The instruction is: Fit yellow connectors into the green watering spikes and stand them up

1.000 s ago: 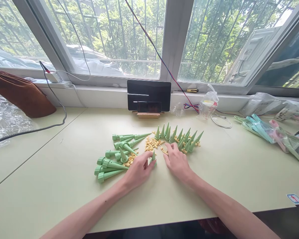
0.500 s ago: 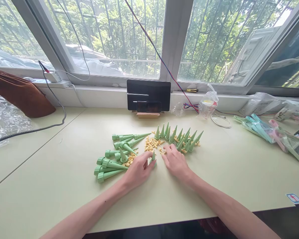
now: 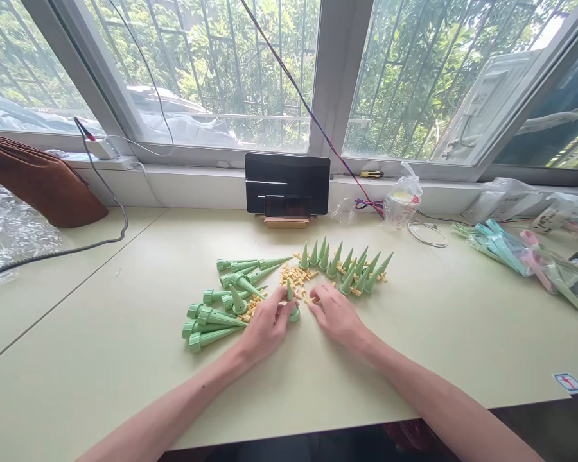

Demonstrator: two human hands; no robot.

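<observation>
My left hand [image 3: 268, 319] is closed around a green cone-shaped plastic watering spike [image 3: 293, 314], which stands point up on the table. Just to its right, my right hand [image 3: 338, 313] pinches a small yellow plug [image 3: 307, 299] at its fingertips, close to the spike's side. Beyond both hands lies a loose pile of yellow plugs [image 3: 296, 277]. More plugs [image 3: 250, 309] lie left of my left hand, partly hidden by it. Upright green spikes [image 3: 349, 276], several with yellow plugs at their bases, stand behind my right hand.
Several long green spikes [image 3: 216, 317] lie in a heap on the left. A tablet [image 3: 288, 179] leans at the window with a phone [image 3: 288, 206] before it. A bagged cup [image 3: 401, 205], a coiled cable [image 3: 428, 235] and wrapped pastel items [image 3: 505, 247] sit toward the right.
My right hand has shifted left with the yellow plug, toward the spike. My left hand has moved the spike slightly left, and more of its base shows. The heaps look the same.
</observation>
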